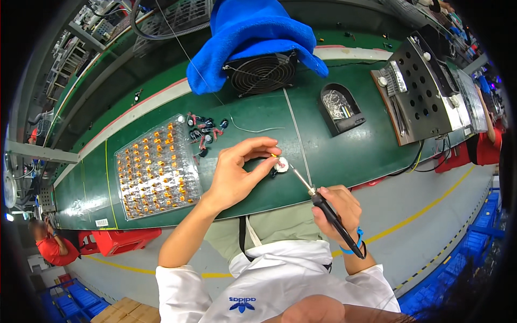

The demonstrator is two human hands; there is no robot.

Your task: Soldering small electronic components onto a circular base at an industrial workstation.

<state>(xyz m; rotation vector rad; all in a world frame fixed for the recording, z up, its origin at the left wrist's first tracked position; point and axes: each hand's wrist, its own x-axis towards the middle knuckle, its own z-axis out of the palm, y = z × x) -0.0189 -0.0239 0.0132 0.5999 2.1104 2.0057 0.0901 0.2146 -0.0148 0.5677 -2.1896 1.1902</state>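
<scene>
left hand (237, 171) pinching yellow part (275, 155), white disc (282, 165) just beside, right hand (344, 207) gripping soldering iron (328, 213), tray (190, 161) left of both

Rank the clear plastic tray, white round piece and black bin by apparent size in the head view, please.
Largest to smallest:
clear plastic tray
black bin
white round piece

Gry flr (417, 242), yel line (414, 220); grn bench (344, 156); red stool (129, 243) lwr L; blue racks (480, 247) R.

Blue lettering (242, 300) on white shirt (285, 274)
</scene>
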